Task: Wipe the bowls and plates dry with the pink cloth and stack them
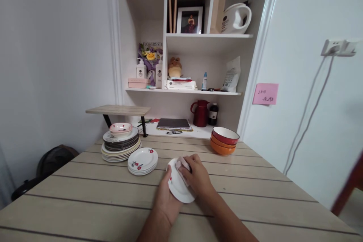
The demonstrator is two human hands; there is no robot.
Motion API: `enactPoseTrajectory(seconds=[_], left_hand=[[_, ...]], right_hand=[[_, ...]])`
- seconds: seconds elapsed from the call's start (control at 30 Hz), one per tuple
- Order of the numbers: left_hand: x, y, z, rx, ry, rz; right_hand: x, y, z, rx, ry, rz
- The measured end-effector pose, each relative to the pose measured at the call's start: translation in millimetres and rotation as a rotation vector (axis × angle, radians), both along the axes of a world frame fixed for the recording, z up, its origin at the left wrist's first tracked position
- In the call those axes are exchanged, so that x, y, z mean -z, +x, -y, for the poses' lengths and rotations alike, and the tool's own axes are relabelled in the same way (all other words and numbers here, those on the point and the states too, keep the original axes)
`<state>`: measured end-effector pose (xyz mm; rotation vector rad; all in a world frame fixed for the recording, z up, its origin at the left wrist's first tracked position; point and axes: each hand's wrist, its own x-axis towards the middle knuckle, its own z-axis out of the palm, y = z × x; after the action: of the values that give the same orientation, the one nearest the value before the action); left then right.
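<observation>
A small white plate (181,193) with a red flower print is tilted up above the table, and my left hand (167,193) grips it from the left and below, thumb along the rim. My right hand (198,174) is closed on a pale cloth (181,164), which is pressed against the plate's upper face. Part of the cloth and of the plate is hidden under my right fingers. Left of my hands, a short stack of matching flowered plates (144,158) rests on the table.
A taller stack of plates (120,147) topped by dotted bowls (121,128) stands at left, beneath a small raised shelf (117,110). Stacked red and orange bowls (224,141) sit at the right. Behind the slatted table (241,204) are a laptop (173,123) and a red jug (200,115).
</observation>
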<state>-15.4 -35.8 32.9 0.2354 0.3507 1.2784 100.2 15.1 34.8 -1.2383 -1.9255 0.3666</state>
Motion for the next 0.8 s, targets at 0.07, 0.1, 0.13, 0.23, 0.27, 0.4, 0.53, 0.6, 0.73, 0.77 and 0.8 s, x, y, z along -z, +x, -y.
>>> enactPoseTrajectory(seconds=[0.07, 0.1, 0.13, 0.23, 0.27, 0.4, 0.53, 0.6, 0.73, 0.77, 0.8], left_hand=[[0.9, -5, -2, -0.076, 0.0, 0.006], [1.0, -8, -3, -0.121, -0.001, 0.009], [0.9, -11, -4, -0.164, -0.002, 0.013], [-0.7, -14, -4, -0.23, 0.006, 0.022], [-1.4, -14, -3, -0.222, 0.007, 0.018], [-4.2, -5, 0, -0.093, -0.001, -0.006], [-3.5, 2, 1, -0.006, -0.006, 0.001], [-1.8, 1, 1, -0.01, 0.002, 0.013], [-0.1, -5, -1, -0.093, 0.015, 0.037], [-0.5, -7, -2, -0.122, 0.01, 0.039], [-1.1, -10, -2, -0.152, 0.007, 0.041]], right_hand=[[0.4, 2, 0, 0.002, -0.036, 0.066], [0.0, 2, 2, -0.032, -0.052, 0.096], [-0.7, 1, 4, -0.086, -0.065, 0.12], [-4.3, -2, 10, -0.276, -0.07, 0.138], [-5.7, -4, 12, -0.322, -0.058, 0.127], [-9.0, -8, 16, -0.362, 0.019, -0.003], [-7.2, -5, 9, -0.168, 0.031, -0.081], [-5.0, -3, 4, -0.055, 0.01, -0.054], [-0.9, 1, 1, 0.017, -0.056, 0.077], [-0.5, 1, 2, 0.001, -0.069, 0.106], [-0.6, 1, 3, -0.033, -0.078, 0.127]])
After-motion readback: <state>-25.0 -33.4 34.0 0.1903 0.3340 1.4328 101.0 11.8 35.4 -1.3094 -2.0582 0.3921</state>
